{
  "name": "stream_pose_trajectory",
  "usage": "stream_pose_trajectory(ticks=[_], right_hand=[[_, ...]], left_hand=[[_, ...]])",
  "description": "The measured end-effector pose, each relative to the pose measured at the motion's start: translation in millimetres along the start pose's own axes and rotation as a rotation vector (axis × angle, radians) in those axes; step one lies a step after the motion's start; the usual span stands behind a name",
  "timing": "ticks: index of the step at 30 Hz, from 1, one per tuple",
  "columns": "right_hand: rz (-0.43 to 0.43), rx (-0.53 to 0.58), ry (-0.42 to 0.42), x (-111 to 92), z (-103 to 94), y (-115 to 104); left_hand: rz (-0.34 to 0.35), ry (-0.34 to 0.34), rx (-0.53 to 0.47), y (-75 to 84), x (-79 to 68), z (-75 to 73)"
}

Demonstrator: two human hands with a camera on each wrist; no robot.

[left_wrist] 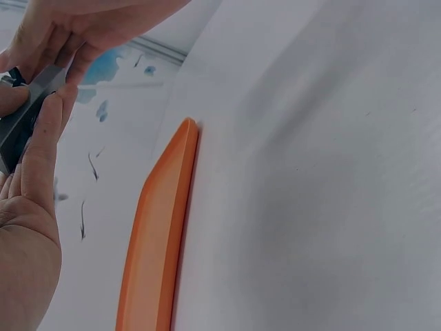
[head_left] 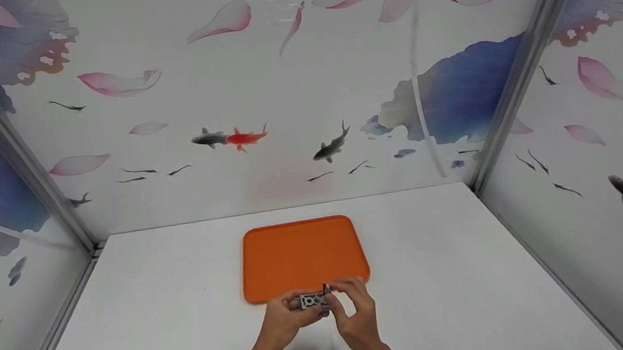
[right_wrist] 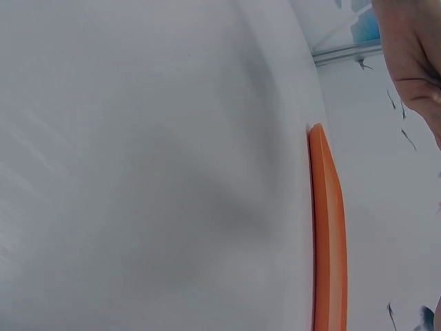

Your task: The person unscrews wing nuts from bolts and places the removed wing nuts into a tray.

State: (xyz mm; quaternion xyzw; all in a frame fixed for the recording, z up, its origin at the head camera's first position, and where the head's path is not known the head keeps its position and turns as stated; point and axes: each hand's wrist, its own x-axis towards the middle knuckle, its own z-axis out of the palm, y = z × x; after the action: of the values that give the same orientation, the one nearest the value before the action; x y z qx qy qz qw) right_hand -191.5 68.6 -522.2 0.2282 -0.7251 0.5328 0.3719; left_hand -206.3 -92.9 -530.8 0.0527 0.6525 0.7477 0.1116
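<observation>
A small grey rectangular block (head_left: 313,300) with round, dark-rimmed openings on its upper face is held up in front of the tray. My left hand (head_left: 287,317) grips it from the left, thumb along its near edge. On the right, my right hand (head_left: 357,315) pinches a small dark piece (head_left: 326,288) between thumb and index finger at the block's right end. The left wrist view shows the block's smooth grey side (left_wrist: 43,89) between the hands. Only part of the right hand (right_wrist: 416,58) enters the right wrist view, its fingertips hidden.
An orange tray (head_left: 305,259) with a raised rim lies on the white table (head_left: 435,265), just beyond the hands. White panels printed with fish and petals enclose the table at the back and both sides, joined by metal posts (head_left: 520,75).
</observation>
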Motion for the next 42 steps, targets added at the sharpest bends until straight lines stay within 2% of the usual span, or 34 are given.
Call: stream_pose_trajectory(ticks=[6, 13, 16, 23, 31, 36, 42], right_hand=[[-0.021, -0.020, 0.006, -1.2, 2.1, 2.4], [0.030, -0.042, 0.006, -12.9, 7.5, 30.1], [0.042, -0.039, 0.002, -14.4, 6.6, 35.4], [0.084, -0.039, 0.019, -16.0, 5.4, 38.5], [0.080, -0.075, 0.053, -17.1, 7.5, 43.0], [0.048, -0.057, 0.042, -14.3, 6.0, 41.9], [0.073, -0.036, 0.014, -16.1, 4.4, 40.4]], left_hand=[[0.000, -0.007, -0.004, 1.3, 0.7, 0.1], [0.006, 0.003, 0.029, 1.7, 0.2, -0.8], [0.008, 0.006, 0.028, 1.8, -0.2, -1.1], [0.009, 0.002, 0.021, 1.1, -1.3, -2.1], [0.006, 0.004, 0.025, 0.4, -0.9, -4.3], [0.006, 0.007, 0.030, 0.6, -1.3, -4.1], [0.006, 0.014, 0.040, -0.8, -1.3, -3.7]])
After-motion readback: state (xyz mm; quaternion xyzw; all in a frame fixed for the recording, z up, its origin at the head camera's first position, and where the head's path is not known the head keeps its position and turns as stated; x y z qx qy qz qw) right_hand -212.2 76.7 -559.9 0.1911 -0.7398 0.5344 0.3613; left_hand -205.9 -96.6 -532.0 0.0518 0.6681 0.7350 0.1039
